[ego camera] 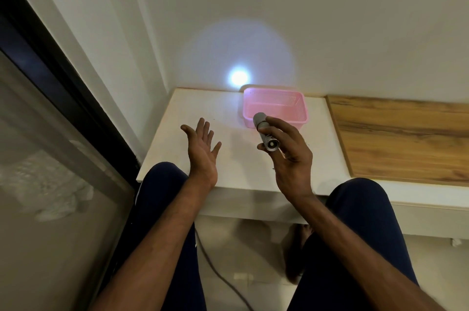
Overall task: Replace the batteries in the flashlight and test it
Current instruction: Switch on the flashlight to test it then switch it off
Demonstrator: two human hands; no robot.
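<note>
White wall (330, 18) lit; right hand (289, 155) grips flashlight (265, 133); left hand (203, 150) spread empty.

A basket (275, 107) stands on the desk (200, 107) against its far edge, just before the wall (330, 18), with a wooden panel (406, 138) lying off the desk's right edge. The right hand (289, 153) holds a flashlight (264, 130) above the desk, before the basket's near side, and the left hand (203, 150) hangs to its left over the near edge. Below the desk, between the knees, what seems a cable (223, 275) lies on the floor (228, 247).
</note>
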